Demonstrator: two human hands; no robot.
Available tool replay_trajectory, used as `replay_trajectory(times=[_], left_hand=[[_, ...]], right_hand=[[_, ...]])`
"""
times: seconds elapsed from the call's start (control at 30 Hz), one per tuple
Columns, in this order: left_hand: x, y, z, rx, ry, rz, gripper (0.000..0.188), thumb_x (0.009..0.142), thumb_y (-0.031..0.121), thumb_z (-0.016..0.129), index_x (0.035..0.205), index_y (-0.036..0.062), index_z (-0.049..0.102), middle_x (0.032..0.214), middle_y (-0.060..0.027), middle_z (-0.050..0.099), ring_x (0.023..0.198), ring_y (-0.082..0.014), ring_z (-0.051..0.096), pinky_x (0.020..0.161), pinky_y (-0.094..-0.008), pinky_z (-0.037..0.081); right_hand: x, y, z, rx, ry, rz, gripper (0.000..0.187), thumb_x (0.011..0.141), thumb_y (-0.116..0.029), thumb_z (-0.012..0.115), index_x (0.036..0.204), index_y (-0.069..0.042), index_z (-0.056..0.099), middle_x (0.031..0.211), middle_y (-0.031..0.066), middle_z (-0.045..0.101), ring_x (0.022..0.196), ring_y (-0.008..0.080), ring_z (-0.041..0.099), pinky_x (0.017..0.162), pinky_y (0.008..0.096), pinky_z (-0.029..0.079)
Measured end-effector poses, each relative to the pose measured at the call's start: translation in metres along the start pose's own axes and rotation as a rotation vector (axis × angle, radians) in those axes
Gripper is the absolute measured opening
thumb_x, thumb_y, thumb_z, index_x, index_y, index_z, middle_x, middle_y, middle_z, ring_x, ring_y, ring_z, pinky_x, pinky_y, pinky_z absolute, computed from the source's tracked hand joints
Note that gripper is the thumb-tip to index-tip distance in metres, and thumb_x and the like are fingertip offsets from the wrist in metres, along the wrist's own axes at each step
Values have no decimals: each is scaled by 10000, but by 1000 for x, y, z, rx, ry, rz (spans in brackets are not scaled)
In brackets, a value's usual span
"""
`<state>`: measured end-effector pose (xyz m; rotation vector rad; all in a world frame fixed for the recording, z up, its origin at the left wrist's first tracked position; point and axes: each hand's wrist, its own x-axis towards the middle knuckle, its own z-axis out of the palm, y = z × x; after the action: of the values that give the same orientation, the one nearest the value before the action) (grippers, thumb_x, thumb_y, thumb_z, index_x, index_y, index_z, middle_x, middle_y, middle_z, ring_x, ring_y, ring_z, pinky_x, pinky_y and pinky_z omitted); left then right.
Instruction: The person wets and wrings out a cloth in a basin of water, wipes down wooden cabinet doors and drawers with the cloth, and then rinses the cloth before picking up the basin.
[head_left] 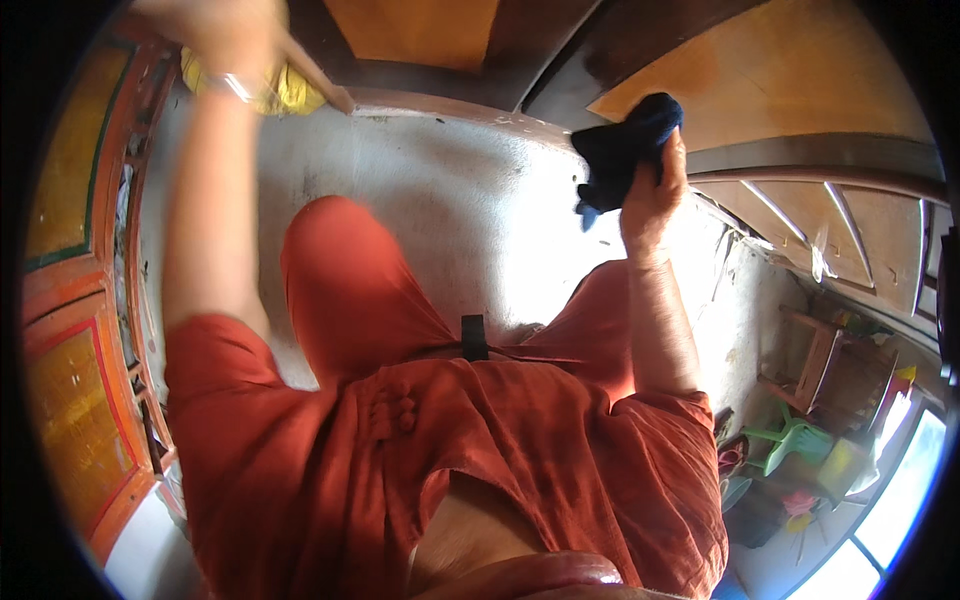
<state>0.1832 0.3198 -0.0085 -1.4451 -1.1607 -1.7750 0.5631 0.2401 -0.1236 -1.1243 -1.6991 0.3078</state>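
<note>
My right hand (656, 190) grips a bunched dark navy cloth (625, 145), thumb pressed against it. The cloth is held up before the brown wooden panel (790, 80), and its loose end hangs down on the left. At the upper left my left arm is stretched out, and my left hand (225, 35) reaches the picture's edge, smeared by motion. Its fingers are not clear, so whether it holds anything does not show. Just below and beside it is something yellow (295, 92), next to a wooden edge (318, 75).
A wooden cabinet door (75, 420) with orange-brown panels stands on the left. Pale floor (450, 190) lies around my knees, brightly sunlit toward the right. At the lower right are a green plastic chair (795, 440), a wooden frame (815, 360) and a bright window (915, 490).
</note>
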Motion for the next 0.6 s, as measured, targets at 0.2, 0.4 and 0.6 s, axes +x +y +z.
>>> replay_trajectory(times=[0.2,0.4,0.6], left_hand=[[-188,134,-25,-731,-1279,-656,579,772,100,649,1318,168,470,1320,-89,479,1334,-283,318,1130,-426,158],[-206,150,-29,-1418,-697,-1803,392,934,277,539,1243,57,443,1165,-94,559,1078,-195,558,969,-370,454],[-205,152,-27,-1624,-579,-1959,482,940,307,480,1341,64,372,1328,-82,465,1194,-248,479,1032,-423,364]], right_hand=[[4,-78,17,190,68,-87,504,820,119,468,1316,38,435,1198,140,559,1113,220,537,987,309,372],[-27,-38,19,163,-180,86,620,781,-49,671,1326,47,390,1311,247,408,1214,406,402,1040,428,311],[-32,-20,57,290,-295,169,623,709,-21,725,1279,-26,473,1239,207,477,1158,359,478,991,385,387]])
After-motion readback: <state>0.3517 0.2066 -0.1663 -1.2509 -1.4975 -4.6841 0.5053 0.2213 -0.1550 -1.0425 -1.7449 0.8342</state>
